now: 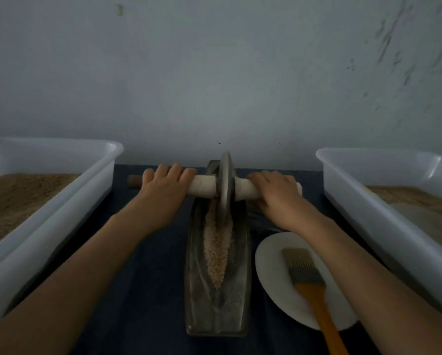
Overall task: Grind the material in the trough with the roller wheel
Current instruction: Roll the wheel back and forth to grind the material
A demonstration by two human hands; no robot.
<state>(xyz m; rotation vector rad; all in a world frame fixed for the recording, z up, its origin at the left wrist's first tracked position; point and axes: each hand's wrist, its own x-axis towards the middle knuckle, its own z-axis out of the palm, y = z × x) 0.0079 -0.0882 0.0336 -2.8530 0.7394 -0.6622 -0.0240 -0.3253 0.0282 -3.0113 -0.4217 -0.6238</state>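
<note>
A long, boat-shaped metal trough (pixel 241 290) lies lengthwise in front of me on a dark cloth. Pale brown, coarse material (pixel 218 249) fills its groove. The grey metal roller wheel (pixel 226 185) stands upright in the far part of the trough, its rim down in the material. A white-wrapped axle handle (pixel 203 187) runs through the wheel to both sides. My left hand (pixel 165 190) is closed over the left half of the handle. My right hand (pixel 276 194) is closed over the right half.
A white plastic tub (pixel 61 201) with brown powder stands on the left, another white tub (pixel 384 211) on the right. A white plate (pixel 273 275) right of the trough carries a brush (pixel 308 280) with an orange handle. A pale wall rises just behind.
</note>
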